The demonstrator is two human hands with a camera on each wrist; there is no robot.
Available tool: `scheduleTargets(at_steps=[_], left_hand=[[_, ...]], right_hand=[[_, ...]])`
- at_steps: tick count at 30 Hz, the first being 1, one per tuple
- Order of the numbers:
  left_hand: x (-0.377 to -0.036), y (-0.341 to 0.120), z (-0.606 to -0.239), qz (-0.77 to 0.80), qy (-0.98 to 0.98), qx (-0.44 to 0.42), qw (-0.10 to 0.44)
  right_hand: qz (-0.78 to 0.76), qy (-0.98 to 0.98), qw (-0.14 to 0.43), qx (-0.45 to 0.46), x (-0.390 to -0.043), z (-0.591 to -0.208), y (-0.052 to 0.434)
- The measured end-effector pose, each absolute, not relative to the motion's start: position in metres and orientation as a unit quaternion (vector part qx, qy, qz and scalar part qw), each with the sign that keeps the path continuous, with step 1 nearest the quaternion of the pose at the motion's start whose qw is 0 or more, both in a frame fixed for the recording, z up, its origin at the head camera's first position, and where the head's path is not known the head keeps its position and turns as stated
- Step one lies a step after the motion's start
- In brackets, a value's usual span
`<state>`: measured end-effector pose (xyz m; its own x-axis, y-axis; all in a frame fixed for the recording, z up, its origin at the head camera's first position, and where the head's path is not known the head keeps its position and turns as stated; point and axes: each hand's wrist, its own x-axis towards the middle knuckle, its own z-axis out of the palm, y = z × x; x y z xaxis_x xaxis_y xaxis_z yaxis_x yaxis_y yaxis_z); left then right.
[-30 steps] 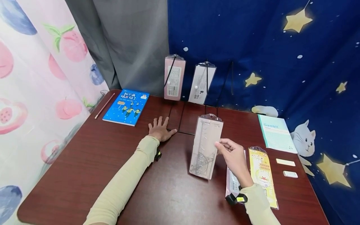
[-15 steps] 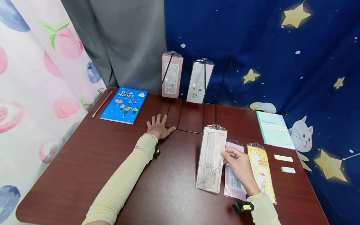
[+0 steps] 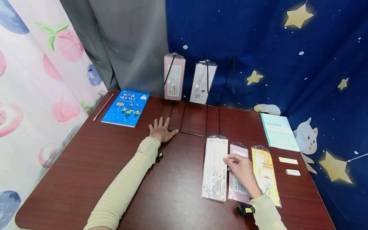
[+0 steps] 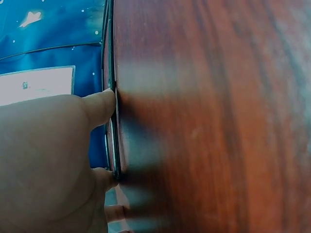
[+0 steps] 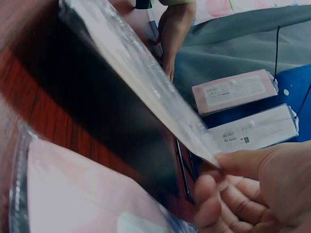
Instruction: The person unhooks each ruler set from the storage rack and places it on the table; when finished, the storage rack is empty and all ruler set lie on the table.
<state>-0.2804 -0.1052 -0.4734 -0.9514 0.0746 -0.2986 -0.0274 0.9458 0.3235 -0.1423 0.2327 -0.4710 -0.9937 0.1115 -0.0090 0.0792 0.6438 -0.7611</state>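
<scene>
My right hand (image 3: 241, 167) pinches the right edge of a pale ruler set pack (image 3: 215, 169), a clear sleeve with a ruler and set squares faintly visible. In the right wrist view the pack (image 5: 146, 82) is tilted, one edge raised over its dark shadow, with thumb and finger at its corner. Beside it on the table lie a pink pack (image 3: 238, 185), partly under my right hand, and a yellow duck pack (image 3: 265, 175). My left hand (image 3: 161, 131) rests with spread fingers on the base of a black wire rack (image 3: 192, 134); its thumb touches the wire.
A pink pack (image 3: 174, 76) and a white pack (image 3: 203, 83) hang on the rack's hooks; a third hook (image 3: 233, 76) is bare. A blue book (image 3: 126, 108) and a pencil (image 3: 103, 107) lie left. A notebook (image 3: 279, 131) and two erasers (image 3: 288, 160) lie right.
My right hand has lowered the ruler set pack from upright in the air to the tabletop, left of the pink pack. My left hand stays on the rack's base.
</scene>
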Motion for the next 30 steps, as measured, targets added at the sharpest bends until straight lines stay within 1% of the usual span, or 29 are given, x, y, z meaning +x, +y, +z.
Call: scheduleTargets(at_steps=[5, 16, 30], left_hand=[[-0.281, -0.106, -0.474, 0.163, 0.974, 0.011, 0.158], [-0.281, -0.106, -0.473, 0.159, 0.974, 0.014, 0.160], [-0.281, -0.106, -0.475, 0.161, 0.974, 0.011, 0.158]], right_hand=[[0.383, -0.922, 0.000, -0.062, -0.144, -0.468, 0.229], [0.322, -0.945, 0.000, -0.056, -0.145, -0.471, 0.227], [0.277, -0.958, -0.020, -0.070, -0.142, -0.472, 0.220]])
